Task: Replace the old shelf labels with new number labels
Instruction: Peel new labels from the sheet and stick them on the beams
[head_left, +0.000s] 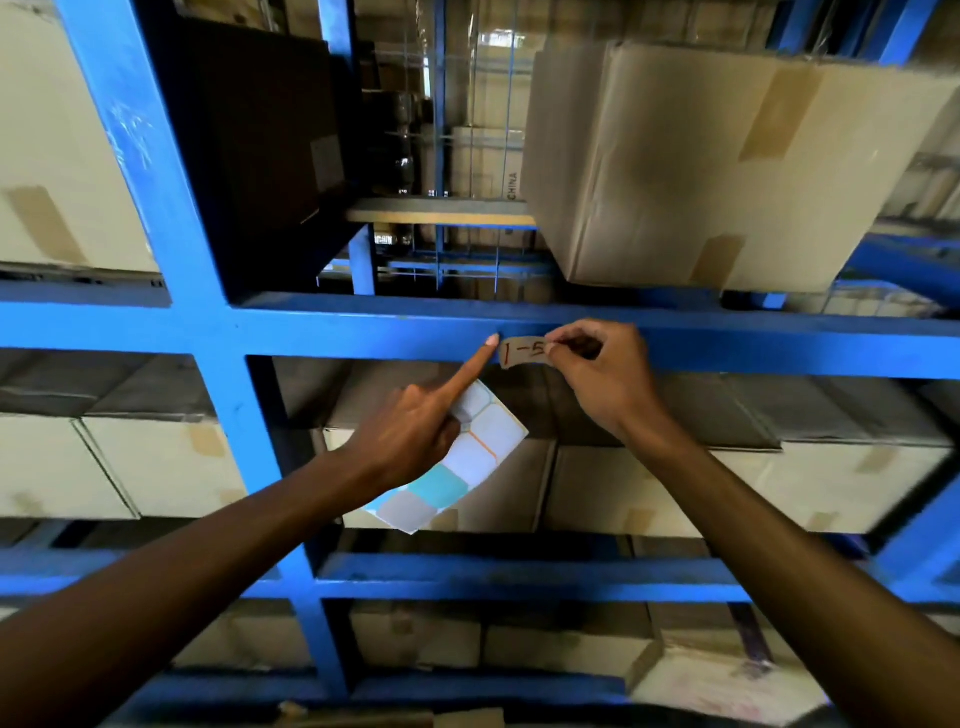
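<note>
Two bare forearms are seen entering from the bottom corners, nearest the camera, and reaching up to a blue metal rack. The left hand (415, 431) is mostly curled: a sheet of blank labels (457, 462) is pinned between thumb and lower fingers, while the index finger is extended, its tip set against the front face of the shelf beam (363, 332). One cell of the sheet is teal; the others are pale.

The right hand (602, 374) is closed in a pinch on the right end of a small label (523, 352), marked "1-5" in red. The label is held at the lower edge of the beam, just right of the left index fingertip. Whether it is stuck to the beam cannot be told.

A large cardboard box (701, 166) is noted on the shelf above, to the right. Further cartons (156, 462) are noted on the shelves below.
</note>
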